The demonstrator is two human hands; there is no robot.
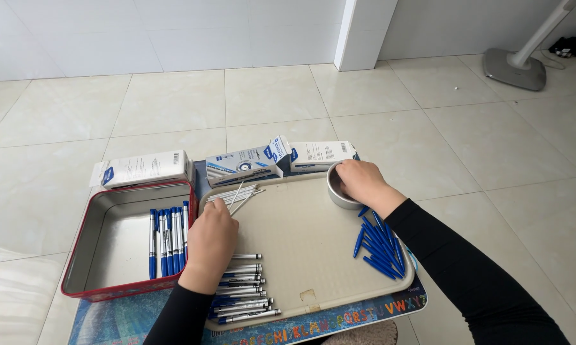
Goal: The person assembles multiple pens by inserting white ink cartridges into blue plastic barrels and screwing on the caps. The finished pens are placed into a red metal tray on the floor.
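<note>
Pen parts (243,291) lie sorted on a beige tray (301,243), centre frame.
The left hand (210,246) rests curled over the silvery barrels, grip hidden; the right hand (359,182) dips into a small round tin (336,191), fingers hidden. Blue caps (378,243) are heaped at right, finished pens (168,239) in the red tin (83,255) at left, apparently for easy reach. Three white-and-blue cartons (243,165) line the tray's upper edge.

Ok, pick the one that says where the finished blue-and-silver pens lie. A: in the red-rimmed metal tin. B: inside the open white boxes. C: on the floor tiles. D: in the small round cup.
A: the blue-and-silver pens lie side by side on the floor of the red-rimmed tin, left of the beige tray.
</note>
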